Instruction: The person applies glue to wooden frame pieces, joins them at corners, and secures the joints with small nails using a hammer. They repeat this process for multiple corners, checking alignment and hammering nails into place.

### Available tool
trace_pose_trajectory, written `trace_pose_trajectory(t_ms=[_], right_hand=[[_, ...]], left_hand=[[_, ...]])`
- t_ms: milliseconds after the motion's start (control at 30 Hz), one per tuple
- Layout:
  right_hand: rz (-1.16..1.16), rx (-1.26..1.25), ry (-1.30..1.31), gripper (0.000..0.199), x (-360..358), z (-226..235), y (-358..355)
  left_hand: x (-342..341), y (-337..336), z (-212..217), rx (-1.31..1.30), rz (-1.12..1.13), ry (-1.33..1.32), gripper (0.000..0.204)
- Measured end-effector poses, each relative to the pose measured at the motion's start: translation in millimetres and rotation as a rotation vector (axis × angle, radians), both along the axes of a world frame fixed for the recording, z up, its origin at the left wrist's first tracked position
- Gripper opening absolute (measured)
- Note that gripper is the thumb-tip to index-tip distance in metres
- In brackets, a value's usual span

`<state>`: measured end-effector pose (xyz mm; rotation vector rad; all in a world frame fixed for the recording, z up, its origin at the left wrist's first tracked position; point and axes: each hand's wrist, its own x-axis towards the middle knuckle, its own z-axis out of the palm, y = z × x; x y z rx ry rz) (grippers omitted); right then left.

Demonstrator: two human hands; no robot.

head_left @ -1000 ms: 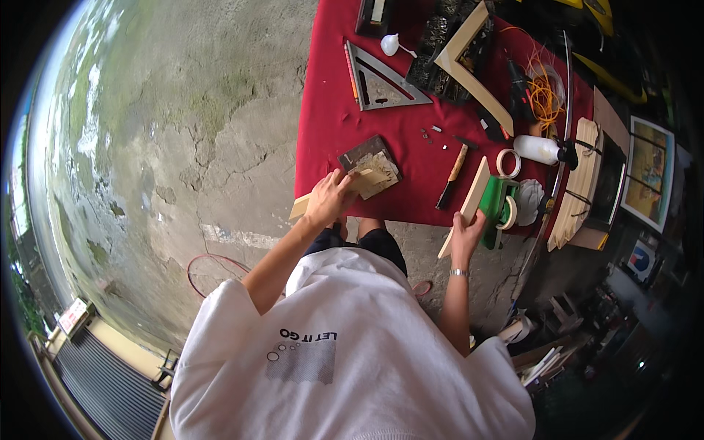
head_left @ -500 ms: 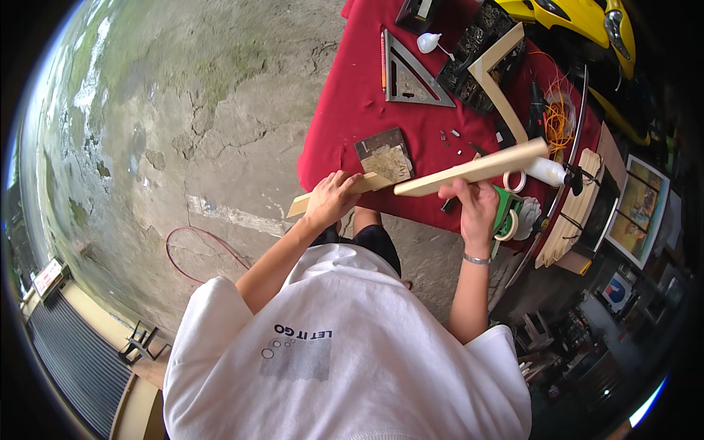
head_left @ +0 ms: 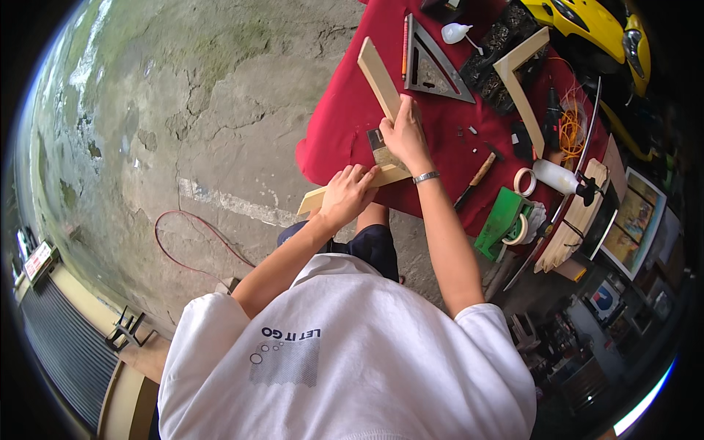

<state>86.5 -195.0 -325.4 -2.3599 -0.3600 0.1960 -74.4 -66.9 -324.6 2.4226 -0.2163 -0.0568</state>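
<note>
My left hand (head_left: 347,196) grips a short pale wooden strip (head_left: 391,174) with an angled end, held low over the table's front edge. Above it my right hand (head_left: 408,136) is closed round a second wooden strip (head_left: 379,77), which now slants up and away to the left. Whether the two strips touch is hidden by my right hand and wrist. Under them, partly covered, a small block or plate (head_left: 383,154) lies on the red tablecloth (head_left: 334,125).
A metal triangle square (head_left: 433,62), a pencil (head_left: 405,48) and a joined wooden L-shaped corner (head_left: 522,92) lie farther back. To the right are a green tape dispenser (head_left: 499,216), a white bottle (head_left: 555,177), a wood-handled tool (head_left: 480,172) and orange cord (head_left: 572,132). Behind stands a yellow motorbike (head_left: 587,29).
My right hand has moved left with its strip and turned it from lying sideways to pointing away from me. My left hand still holds its strip in nearly the same place.
</note>
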Motion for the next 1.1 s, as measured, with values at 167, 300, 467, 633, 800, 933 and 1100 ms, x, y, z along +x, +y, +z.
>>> trace_pose_trajectory(t_ms=[167, 300, 467, 633, 800, 933, 1100], right_hand=[[-0.131, -0.197, -0.095, 0.049, -10, -3, 0], [-0.307, 0.067, 0.041, 0.026, -18, 38, -59], [-0.066, 0.083, 0.006, 0.023, -81, 28, -94], [-0.119, 0.127, -0.043, 0.030, -72, -3, -65], [-0.063, -0.118, -0.217, 0.046, -35, -14, -28], [0.048, -0.098, -0.050, 0.046, -29, -13, -43], [0.139, 0.030, -0.028, 0.039, -28, -13, -63]], left_hand=[[-7, -11, -3, -0.024, 0.055, 0.038, 0.050], [-9, -17, -5, -0.060, 0.111, 0.076, 0.054], [4, -5, 1, 0.022, 0.057, 0.031, 0.052], [17, 17, 1, 0.073, -0.036, -0.022, 0.052], [12, 7, -5, 0.059, 0.017, -0.048, 0.051], [1, -10, -1, 0.039, 0.075, -0.016, 0.048], [-7, -40, -2, 0.001, 0.169, 0.043, 0.046]])
